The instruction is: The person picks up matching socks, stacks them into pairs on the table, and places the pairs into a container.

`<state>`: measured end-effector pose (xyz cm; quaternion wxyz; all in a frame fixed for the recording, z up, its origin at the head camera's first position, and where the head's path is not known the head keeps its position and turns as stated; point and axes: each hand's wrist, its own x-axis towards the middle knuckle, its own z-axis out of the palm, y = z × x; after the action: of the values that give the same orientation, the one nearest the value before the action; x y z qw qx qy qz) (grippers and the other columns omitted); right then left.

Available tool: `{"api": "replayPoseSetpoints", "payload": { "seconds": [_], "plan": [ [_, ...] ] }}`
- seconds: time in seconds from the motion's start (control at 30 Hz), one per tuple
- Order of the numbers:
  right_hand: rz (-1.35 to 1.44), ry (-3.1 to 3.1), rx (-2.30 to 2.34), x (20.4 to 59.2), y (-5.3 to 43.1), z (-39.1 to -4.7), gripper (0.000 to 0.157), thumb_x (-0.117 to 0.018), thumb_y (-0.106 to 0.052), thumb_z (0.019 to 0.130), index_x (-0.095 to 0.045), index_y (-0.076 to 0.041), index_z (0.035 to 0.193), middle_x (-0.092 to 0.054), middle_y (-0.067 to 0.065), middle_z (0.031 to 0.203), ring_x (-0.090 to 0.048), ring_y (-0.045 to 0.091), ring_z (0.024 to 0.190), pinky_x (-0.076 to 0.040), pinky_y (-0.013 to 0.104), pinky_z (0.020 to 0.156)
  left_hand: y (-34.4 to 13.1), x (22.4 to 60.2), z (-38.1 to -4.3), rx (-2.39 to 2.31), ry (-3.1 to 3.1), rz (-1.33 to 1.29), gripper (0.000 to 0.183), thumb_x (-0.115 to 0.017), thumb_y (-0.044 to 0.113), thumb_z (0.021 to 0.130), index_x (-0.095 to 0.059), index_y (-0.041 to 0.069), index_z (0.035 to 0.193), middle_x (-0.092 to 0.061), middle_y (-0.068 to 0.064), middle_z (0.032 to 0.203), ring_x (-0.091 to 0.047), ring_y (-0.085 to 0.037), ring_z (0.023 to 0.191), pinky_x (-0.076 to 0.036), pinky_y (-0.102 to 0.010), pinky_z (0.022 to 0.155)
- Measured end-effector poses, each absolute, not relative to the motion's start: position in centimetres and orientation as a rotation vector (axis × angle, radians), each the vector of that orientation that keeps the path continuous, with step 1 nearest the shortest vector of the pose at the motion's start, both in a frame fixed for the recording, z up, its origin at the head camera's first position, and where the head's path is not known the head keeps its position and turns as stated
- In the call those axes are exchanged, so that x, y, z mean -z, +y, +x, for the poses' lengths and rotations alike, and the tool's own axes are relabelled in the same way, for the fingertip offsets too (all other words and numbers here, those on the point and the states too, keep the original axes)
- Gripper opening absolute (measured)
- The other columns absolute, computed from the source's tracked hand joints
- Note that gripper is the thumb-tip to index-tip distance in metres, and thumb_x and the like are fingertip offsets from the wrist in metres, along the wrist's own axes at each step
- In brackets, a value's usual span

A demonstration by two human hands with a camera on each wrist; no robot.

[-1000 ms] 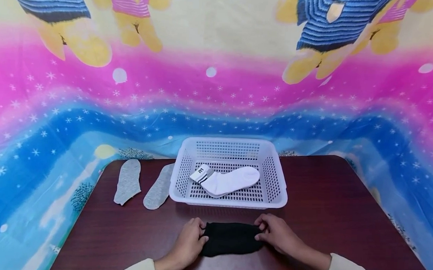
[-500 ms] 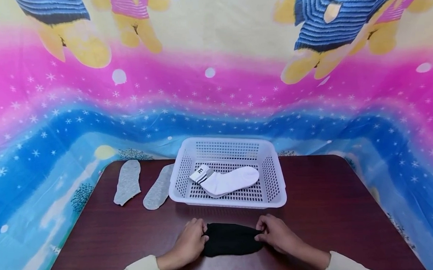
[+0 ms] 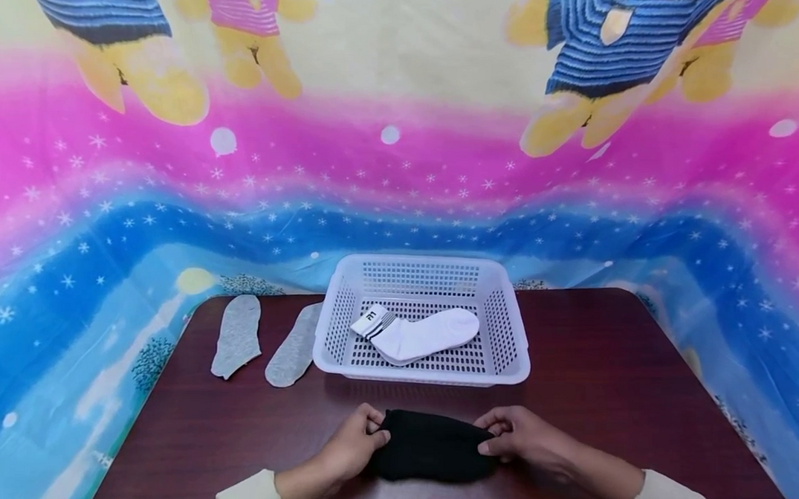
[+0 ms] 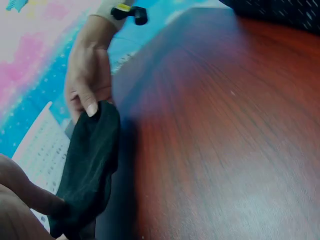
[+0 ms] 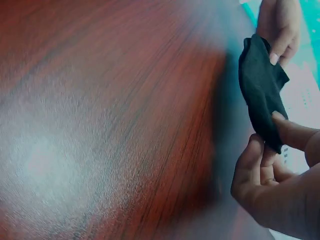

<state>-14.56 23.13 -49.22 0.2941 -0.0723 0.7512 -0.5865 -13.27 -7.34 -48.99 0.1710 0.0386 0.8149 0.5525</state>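
A black sock (image 3: 434,446) stretches between both hands in front of the basket. My left hand (image 3: 354,442) pinches its left end between thumb and fingers. At the other end, my right hand (image 3: 518,439) grips the sock, thumb on top and fingers beneath, as the right wrist view shows. Both wrist views show the sock (image 4: 92,160) raised off the tabletop, with a dark shadow below it. A white sock (image 3: 422,336) with black stripes at the cuff lies in the white plastic basket (image 3: 421,375).
Left of the basket, a grey sock (image 3: 238,335) lies flat on the dark red wooden table (image 3: 608,378). Another grey sock (image 3: 292,349) lies against the basket's left side and is partly covered by it. A printed cloth (image 3: 388,204) hangs behind the table.
Both hands have raised the black sock a little. My right hand has shifted slightly to the right and its fingers have moved further round the sock's end.
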Motion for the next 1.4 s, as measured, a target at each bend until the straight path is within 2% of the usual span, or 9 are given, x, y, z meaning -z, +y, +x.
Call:
{"api": "replayPoseSetpoints", "payload": {
  "seconds": [0.17, 0.27, 0.37, 0.47, 0.63, 0.93, 1.1, 1.27, 1.4],
  "plan": [
    [-0.127, 1.88, 1.63, 48.6, 23.4, -14.3, 0.027, -0.068, -0.017, 0.088, -0.059, 0.002, 0.105, -0.056, -0.001, 0.084, -0.056, 0.012, 0.078, -0.051, 0.03, 0.071, -7.8, 48.4, -13.3, -1.693, 2.014, -0.034, 0.009, -0.062, 0.007, 0.089, -0.055, 0.002, 0.087, -0.05, 0.0, 0.081, -0.052, -0.011, 0.075, -0.044, -0.026, 0.068],
    [-0.073, 1.801, 1.724, 48.0, 23.3, -14.0, 0.022, -0.065, -0.018, 0.09, -0.056, -0.002, 0.102, -0.06, 0.002, 0.091, -0.06, 0.015, 0.084, -0.052, 0.033, 0.076, -8.3, 47.9, -13.1, -1.752, 1.902, -0.061, 0.017, -0.063, 0.01, 0.088, -0.049, 0.01, 0.08, -0.048, 0.002, 0.078, -0.052, -0.011, 0.072, -0.045, -0.026, 0.065],
    [-0.05, 1.742, 1.797, 46.9, 23.3, -13.8, 0.021, -0.062, -0.018, 0.092, -0.053, -0.003, 0.103, -0.064, 0.008, 0.104, -0.064, 0.02, 0.093, -0.053, 0.036, 0.081, -8.7, 47.1, -13.1, -1.798, 1.852, -0.022, 0.017, -0.065, 0.012, 0.088, -0.05, 0.011, 0.08, -0.048, 0.003, 0.076, -0.051, -0.011, 0.07, -0.045, -0.027, 0.064],
    [-0.073, 1.72, 1.849, 45.7, 23.3, -13.6, 0.023, -0.061, -0.016, 0.093, -0.05, 0.0, 0.106, -0.064, 0.011, 0.107, -0.066, 0.022, 0.097, -0.055, 0.038, 0.084, -9.1, 46.2, -13.2, -1.83, 1.807, 0.029, 0.014, -0.065, 0.017, 0.089, -0.055, 0.008, 0.087, -0.054, 0.004, 0.077, -0.054, -0.011, 0.074, -0.046, -0.027, 0.068],
    [-0.136, 1.728, 1.913, 44.0, 23.1, -13.4, 0.026, -0.06, -0.011, 0.093, -0.05, 0.003, 0.112, -0.068, 0.007, 0.103, -0.067, 0.018, 0.094, -0.055, 0.036, 0.083, -9.5, 44.9, -13.5, -1.933, 1.718, 0.057, 0.026, -0.064, 0.021, 0.09, -0.055, 0.001, 0.104, -0.065, 0.001, 0.09, -0.059, -0.011, 0.088, -0.045, -0.028, 0.082],
    [-0.198, 1.647, 2.06, 42.1, 23.3, -14.3, 0.013, -0.055, -0.002, 0.094, -0.054, -0.008, 0.106, -0.071, 0.002, 0.1, -0.069, 0.015, 0.091, -0.056, 0.033, 0.081, -9.8, 43.1, -15.1, -2.093, 1.643, 0.057, 0.052, -0.06, 0.016, 0.094, -0.039, -0.012, 0.132, -0.064, -0.009, 0.114, -0.064, -0.012, 0.099, -0.052, -0.026, 0.086],
    [-0.021, 1.83, 2.093, 41.0, 22.6, -15.3, 0.022, -0.064, -0.006, 0.09, -0.054, -0.007, 0.109, -0.065, -0.002, 0.093, -0.066, 0.012, 0.085, -0.057, 0.036, 0.08, -9.8, 41.8, -16.7, -2.143, 1.699, 0.046, 0.049, -0.059, 0.014, 0.094, -0.041, -0.011, 0.132, -0.064, -0.009, 0.114, -0.065, -0.012, 0.096, -0.053, -0.028, 0.083],
    [0.098, 1.962, 2.075, 39.7, 21.9, -16.9, 0.045, -0.067, -0.017, 0.09, -0.047, 0.004, 0.124, -0.054, 0.007, 0.113, -0.064, 0.013, 0.093, -0.056, 0.036, 0.084, -9.4, 40.4, -18.5, -2.15, 1.864, -0.005, 0.034, -0.059, 0.016, 0.095, -0.055, -0.007, 0.119, -0.066, 0.0, 0.093, -0.064, -0.009, 0.079, -0.051, -0.026, 0.072],
    [0.099, 1.982, 2.117, 39.3, 21.1, -18.4, 0.047, -0.067, -0.023, 0.09, -0.049, 0.002, 0.126, -0.05, 0.007, 0.122, -0.064, 0.012, 0.091, -0.055, 0.034, 0.085, -9.1, 39.9, -20.1, -2.136, 2.017, -0.036, 0.026, -0.059, 0.015, 0.095, -0.061, -0.005, 0.11, -0.067, -0.002, 0.088, -0.063, -0.01, 0.075, -0.051, -0.026, 0.07]
  ]
}}
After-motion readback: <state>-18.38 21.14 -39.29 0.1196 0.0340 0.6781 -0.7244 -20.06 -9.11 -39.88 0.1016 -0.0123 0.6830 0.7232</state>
